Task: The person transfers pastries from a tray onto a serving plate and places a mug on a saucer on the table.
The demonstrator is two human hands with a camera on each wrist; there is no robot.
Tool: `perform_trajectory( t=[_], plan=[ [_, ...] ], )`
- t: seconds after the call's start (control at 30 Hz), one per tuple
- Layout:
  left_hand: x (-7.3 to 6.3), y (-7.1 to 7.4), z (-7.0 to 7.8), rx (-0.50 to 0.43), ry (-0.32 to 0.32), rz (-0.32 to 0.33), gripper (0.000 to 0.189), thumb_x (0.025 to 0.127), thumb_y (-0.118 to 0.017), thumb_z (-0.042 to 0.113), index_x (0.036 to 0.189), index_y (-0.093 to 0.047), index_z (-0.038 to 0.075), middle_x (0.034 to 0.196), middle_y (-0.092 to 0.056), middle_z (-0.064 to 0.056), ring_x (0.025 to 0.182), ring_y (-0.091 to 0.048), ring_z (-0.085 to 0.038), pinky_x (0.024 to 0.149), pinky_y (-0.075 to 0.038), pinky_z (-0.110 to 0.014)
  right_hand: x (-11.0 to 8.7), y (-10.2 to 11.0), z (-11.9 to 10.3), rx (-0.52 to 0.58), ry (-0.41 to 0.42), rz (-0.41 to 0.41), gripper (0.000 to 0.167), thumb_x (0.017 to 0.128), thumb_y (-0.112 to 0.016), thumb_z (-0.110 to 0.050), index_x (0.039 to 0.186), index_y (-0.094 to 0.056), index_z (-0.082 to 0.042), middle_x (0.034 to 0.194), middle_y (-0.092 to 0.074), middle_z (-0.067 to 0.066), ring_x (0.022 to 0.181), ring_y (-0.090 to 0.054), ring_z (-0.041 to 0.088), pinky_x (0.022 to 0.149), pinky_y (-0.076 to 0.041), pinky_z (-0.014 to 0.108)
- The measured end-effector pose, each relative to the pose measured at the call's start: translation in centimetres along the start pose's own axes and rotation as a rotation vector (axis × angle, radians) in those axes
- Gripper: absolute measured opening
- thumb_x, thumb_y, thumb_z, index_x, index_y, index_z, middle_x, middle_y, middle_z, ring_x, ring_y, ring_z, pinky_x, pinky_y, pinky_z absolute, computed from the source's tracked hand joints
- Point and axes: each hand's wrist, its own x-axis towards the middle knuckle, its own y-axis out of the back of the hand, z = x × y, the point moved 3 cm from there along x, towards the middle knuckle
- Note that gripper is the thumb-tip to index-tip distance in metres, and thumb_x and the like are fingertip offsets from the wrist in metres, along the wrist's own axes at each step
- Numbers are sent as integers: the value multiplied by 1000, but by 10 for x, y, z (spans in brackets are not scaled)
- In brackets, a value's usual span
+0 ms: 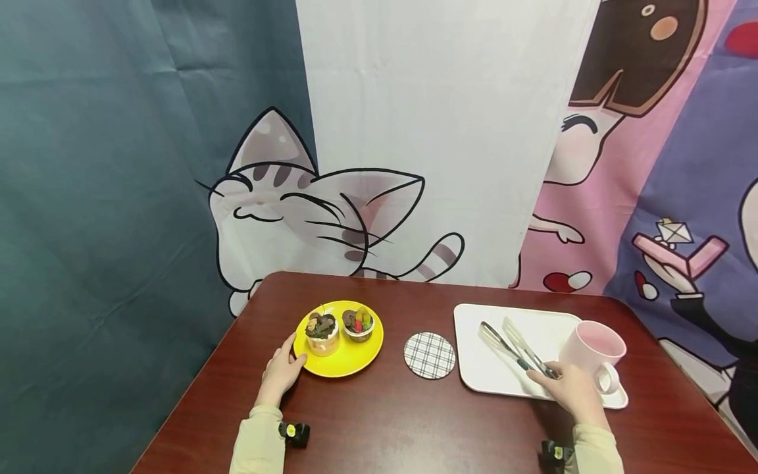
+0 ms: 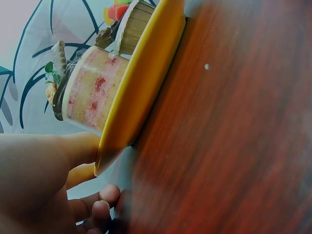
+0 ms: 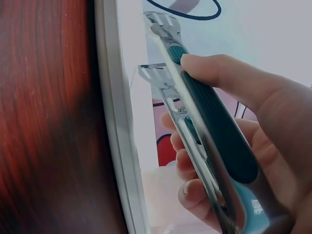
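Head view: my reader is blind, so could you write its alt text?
A person's right hand grips tongs over a white tray bearing a pink mug; the left hand holds a yellow plate with two desserts. A plaid coaster lies between.

We log a printed cloth backdrop: dark teal panel left, white middle, smiling cartoon cat across both; pink and purple right, brown-haired cartoon figure. We've got a reddish-brown wood-grain table, rounded far corners, pale sheen nearside.
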Motion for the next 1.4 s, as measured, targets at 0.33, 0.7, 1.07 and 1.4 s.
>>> perform_trajectory(
  t=[0.33,0.7,1.07,1.4],
  plan=[
    [1,0,-1,7,-9,6,64,96,-51,26,152,-26,8,88,-45,-11,77,-45,-23,71,-29,-36,-1,3,9,-2,-51,-49,55,79,-73,-44,101,-67,6,85,-69,19,77,-62,31,67,-47,46],
    [1,0,0,7,-4,-4,64,96,-51,26,153,-25,8,89,-45,-11,77,-44,-23,70,-29,-35,-5,1,12,22,-92,-111,44,75,-77,-38,87,-65,3,77,-66,9,70,-58,20,61,-42,36],
    [3,-1,-2,15,6,-9,65,97,-51,27,153,-24,9,89,-46,-12,77,-44,-24,71,-31,-36,-5,7,15,53,-83,-96,53,82,-72,-39,104,-62,8,86,-66,16,79,-61,27,67,-44,38],
    [1,-1,-1,8,-13,1,64,96,-51,27,152,-26,7,87,-45,-11,76,-44,-23,70,-29,-35,-18,38,16,144,-95,483,28,86,-63,-16,107,-64,3,95,-64,22,72,-49,-9,71,-39,35]
  ],
)
